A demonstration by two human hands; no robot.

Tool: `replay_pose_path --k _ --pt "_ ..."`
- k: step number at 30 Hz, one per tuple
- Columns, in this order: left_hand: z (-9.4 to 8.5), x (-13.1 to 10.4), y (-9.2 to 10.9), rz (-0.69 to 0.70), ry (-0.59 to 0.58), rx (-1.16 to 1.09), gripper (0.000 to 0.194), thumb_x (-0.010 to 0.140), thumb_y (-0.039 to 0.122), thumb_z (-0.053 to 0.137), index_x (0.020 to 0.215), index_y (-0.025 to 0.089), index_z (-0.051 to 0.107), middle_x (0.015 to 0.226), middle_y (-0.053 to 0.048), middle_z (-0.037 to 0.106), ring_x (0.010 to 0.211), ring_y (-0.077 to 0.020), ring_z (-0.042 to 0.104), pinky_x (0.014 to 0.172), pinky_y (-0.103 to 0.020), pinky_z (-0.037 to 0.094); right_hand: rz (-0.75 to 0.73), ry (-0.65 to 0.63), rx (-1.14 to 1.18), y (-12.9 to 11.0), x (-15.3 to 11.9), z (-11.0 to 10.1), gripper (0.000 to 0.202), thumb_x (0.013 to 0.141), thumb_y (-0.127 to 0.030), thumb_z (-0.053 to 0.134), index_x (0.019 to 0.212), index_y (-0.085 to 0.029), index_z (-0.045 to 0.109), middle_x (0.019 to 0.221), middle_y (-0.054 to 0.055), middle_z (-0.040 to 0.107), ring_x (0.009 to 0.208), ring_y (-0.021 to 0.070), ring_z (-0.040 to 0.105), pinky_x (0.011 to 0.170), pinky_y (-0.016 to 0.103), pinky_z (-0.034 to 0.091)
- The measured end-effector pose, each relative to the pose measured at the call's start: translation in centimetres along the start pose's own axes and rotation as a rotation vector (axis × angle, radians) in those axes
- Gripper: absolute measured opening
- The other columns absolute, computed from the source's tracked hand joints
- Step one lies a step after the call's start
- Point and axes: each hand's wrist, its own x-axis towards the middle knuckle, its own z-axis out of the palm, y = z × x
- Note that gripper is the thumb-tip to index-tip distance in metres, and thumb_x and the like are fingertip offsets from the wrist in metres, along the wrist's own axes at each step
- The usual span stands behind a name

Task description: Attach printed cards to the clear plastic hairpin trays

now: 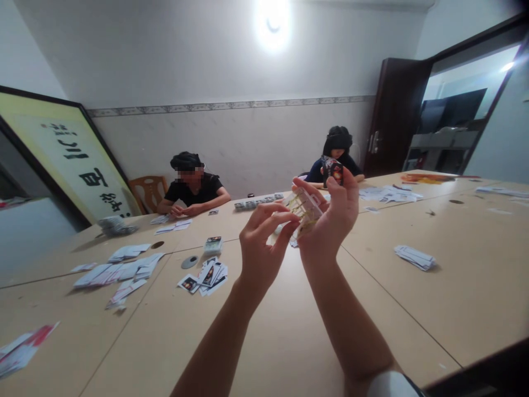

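My right hand [336,212] is raised over the table, wrapped round a small clear plastic box [309,203] tilted toward me. Thin gold-coloured pieces show in its compartments; their kind is too small to tell. Between the upper fingers of the same hand stands a dark printed card [332,171]. My left hand [264,237] reaches the box from the left, thumb and fingertips pinched together at the gold pieces. Whatever sits in that pinch is hidden. Below on the table are a similar closed box [213,245] and a loose pile of printed cards [209,275].
Folded white papers [118,270] lie at left, another stack [414,257] at right. A row of boxes [258,202] stands at the far edge. Two people [192,190] sit across the table, one with hands at small papers. Round cable holes [190,262] pierce the tabletop.
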Motion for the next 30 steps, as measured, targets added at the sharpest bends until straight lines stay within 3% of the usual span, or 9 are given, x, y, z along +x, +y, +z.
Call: replay_pose_path --k 6,14,20,30 --pt "-0.28 0.39 -0.15 -0.013 -0.063 0.019 0.006 0.088 0.016 0.074 0.09 0.021 0.074 0.097 -0.005 0.065 0.098 -0.016 0.066 0.078 -0.031 0.061 0.003 0.0 -0.006 -0.09 -0.06 0.02 0.027 0.085 -0.029 0.06 0.11 -0.026 0.051 0.107 0.0 0.057 0.069 0.0161 0.075 0.069 0.036 0.064" --pt "-0.55 0.22 0.47 -0.076 -0.037 -0.056 0.006 0.087 0.017 0.075 0.089 0.021 0.072 0.098 -0.005 0.067 0.105 -0.0186 0.067 0.08 -0.031 0.061 -0.031 -0.043 0.018 -0.51 -0.34 0.02 0.021 0.087 -0.027 0.058 0.107 -0.026 0.051 0.099 -0.004 0.051 0.069 0.0163 0.076 0.071 0.037 0.064" --pt "-0.58 0.23 0.78 -0.019 -0.026 -0.011 0.008 0.086 0.015 0.075 0.092 0.021 0.073 0.1 -0.005 0.067 0.106 -0.0186 0.067 0.091 -0.037 0.061 -0.022 -0.061 0.047 -0.63 -0.35 -0.14 0.023 0.087 -0.026 0.059 0.109 -0.026 0.051 0.097 -0.004 0.051 0.07 0.0174 0.077 0.071 0.036 0.063" --pt "-0.51 0.26 0.66 0.034 -0.023 0.042 0.009 0.087 0.016 0.074 0.093 0.023 0.074 0.097 -0.004 0.067 0.102 -0.0178 0.068 0.086 -0.035 0.063 -0.011 -0.035 -0.005 -0.63 -0.28 -0.06 0.024 0.087 -0.031 0.058 0.109 -0.026 0.051 0.103 -0.001 0.056 0.072 0.0177 0.076 0.072 0.038 0.064"
